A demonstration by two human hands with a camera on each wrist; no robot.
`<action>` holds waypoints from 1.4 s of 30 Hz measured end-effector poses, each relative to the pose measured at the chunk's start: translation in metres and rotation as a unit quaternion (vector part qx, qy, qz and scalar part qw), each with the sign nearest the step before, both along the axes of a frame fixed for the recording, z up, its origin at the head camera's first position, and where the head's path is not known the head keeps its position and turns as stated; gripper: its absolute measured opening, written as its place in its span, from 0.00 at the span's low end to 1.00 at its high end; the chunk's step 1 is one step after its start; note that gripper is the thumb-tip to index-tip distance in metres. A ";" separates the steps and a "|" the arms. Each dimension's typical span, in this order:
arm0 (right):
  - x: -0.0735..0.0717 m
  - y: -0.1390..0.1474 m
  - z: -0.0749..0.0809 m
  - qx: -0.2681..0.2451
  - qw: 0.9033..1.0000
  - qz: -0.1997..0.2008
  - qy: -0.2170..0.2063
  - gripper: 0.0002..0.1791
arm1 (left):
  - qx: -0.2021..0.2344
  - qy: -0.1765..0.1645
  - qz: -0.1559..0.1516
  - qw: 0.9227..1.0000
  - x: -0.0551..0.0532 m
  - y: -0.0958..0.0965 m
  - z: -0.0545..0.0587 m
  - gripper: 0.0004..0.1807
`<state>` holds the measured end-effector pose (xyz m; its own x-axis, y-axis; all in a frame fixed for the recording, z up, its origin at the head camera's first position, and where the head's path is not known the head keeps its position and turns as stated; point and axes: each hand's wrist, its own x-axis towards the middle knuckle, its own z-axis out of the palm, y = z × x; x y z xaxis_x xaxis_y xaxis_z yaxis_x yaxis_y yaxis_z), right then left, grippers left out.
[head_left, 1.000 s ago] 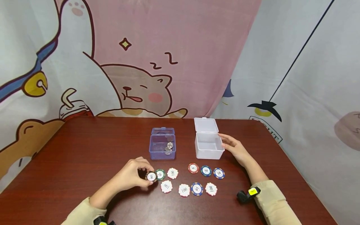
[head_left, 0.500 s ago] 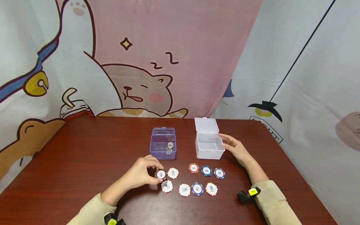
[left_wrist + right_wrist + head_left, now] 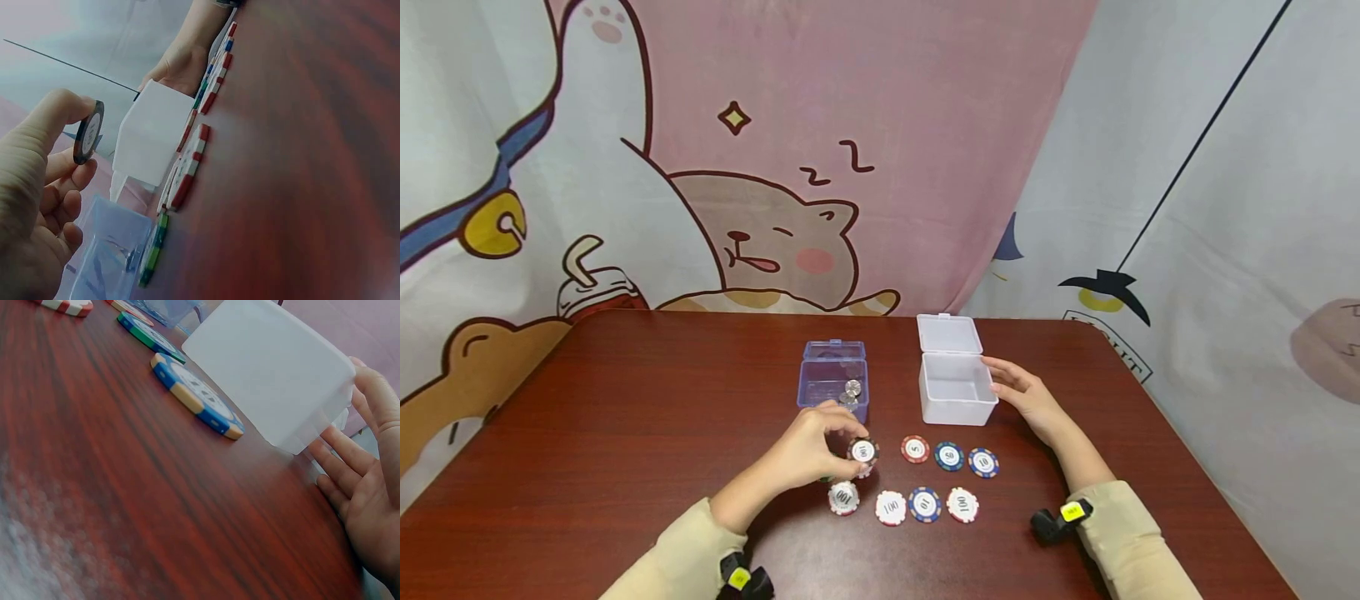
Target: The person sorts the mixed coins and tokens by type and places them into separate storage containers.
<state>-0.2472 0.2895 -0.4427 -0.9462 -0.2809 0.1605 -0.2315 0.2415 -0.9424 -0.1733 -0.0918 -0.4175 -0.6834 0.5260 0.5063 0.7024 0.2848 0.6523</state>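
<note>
Between thumb and fingertips my left hand (image 3: pixel 811 444) pinches a black-edged poker chip (image 3: pixel 863 451) marked 100. The left wrist view shows this chip (image 3: pixel 91 134) tilted and raised off the table. Below it a white chip is mostly covered, and only a sliver of a green chip (image 3: pixel 825 479) shows in the head view. My right hand (image 3: pixel 1032 407) rests against the right side of a white plastic box (image 3: pixel 958 412), whose lid stands back. The right wrist view has its lower fingers (image 3: pixel 347 459) fairly straight beside the box wall.
A blue translucent box (image 3: pixel 805 392) with its lid back holds several silver coins (image 3: pixel 852 388). Red (image 3: pixel 915 449), green-and-blue (image 3: pixel 949 456), blue (image 3: pixel 983 462) and white chips (image 3: pixel 844 498) lie flat in two rows on the brown table (image 3: pixel 625 467). A printed curtain hangs behind.
My left hand has carried the black chip to the right, passing over the green chip and now reaching above the white one. My right hand stays at the white box.
</note>
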 end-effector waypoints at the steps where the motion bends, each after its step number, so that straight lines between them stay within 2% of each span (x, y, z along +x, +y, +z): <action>1: 0.000 0.000 0.000 0.000 1.000 0.000 -0.001 0.26 | -0.002 -0.001 0.003 1.000 -0.001 0.002 0.001 0.17; 9: -0.001 0.001 -0.001 0.003 1.000 0.002 -0.003 0.26 | -0.011 0.013 0.019 1.000 -0.011 0.019 0.010 0.16; 16: 0.000 0.000 0.001 0.001 1.000 0.002 0.002 0.26 | 0.001 0.008 0.025 1.000 -0.018 0.034 0.014 0.16; 25: 0.000 0.001 0.001 0.000 1.000 0.003 0.002 0.26 | 0.010 0.023 0.038 0.999 -0.025 0.051 0.025 0.17; 34: -0.001 0.000 -0.002 -0.001 1.000 0.005 -0.003 0.26 | 0.046 0.051 0.057 0.996 -0.036 0.067 0.033 0.16; 42: 0.000 0.000 0.000 0.005 1.000 -0.002 -0.005 0.26 | 0.027 0.025 0.078 0.996 -0.050 0.083 0.041 0.18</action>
